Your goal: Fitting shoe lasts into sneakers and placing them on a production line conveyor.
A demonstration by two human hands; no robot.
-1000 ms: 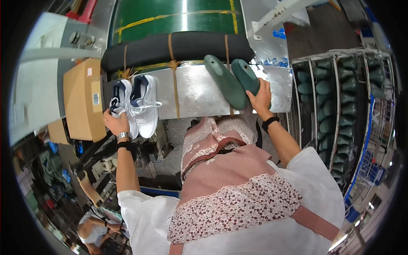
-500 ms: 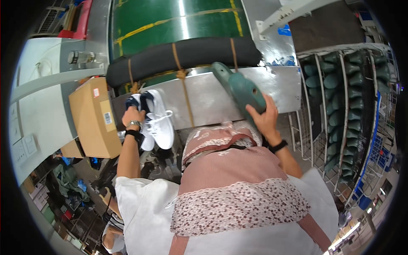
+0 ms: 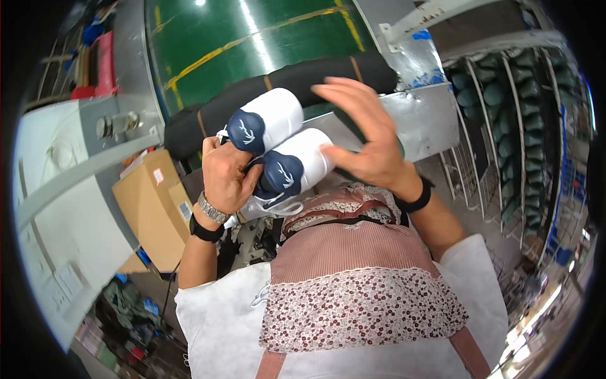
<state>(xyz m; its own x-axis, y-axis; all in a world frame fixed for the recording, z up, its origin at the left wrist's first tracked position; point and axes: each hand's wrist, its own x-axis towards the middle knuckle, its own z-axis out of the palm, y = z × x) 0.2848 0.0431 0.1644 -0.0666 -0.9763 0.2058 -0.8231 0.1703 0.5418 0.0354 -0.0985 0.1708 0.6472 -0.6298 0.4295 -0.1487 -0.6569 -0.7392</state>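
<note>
My left hand (image 3: 228, 174), with a metal watch and a black band at the wrist, is closed on a pair of white sneakers. The farther sneaker (image 3: 283, 117) and the nearer sneaker (image 3: 314, 161) are side by side, their navy heel patches turned up toward me. A white lace hangs below them. My right hand (image 3: 372, 136) is raised beside the pair, fingers stretched out and apart. Its thumb reaches the nearer sneaker's side; whether it touches, I cannot tell. Mostly hidden behind that hand, a dark green shoe last (image 3: 349, 124) is on the metal ledge (image 3: 423, 117).
Beyond the black padded roller (image 3: 208, 114) runs a green conveyor belt (image 3: 221, 35) with yellow lines. A cardboard box (image 3: 154, 211) and a white cabinet (image 3: 69, 183) stand on the left. To the right is a wire rack (image 3: 481, 145) with rows of green lasts.
My left hand has lifted the sneakers rightward and turned their heels up. My right hand has let go of the green last and moved up and left, toward the sneakers.
</note>
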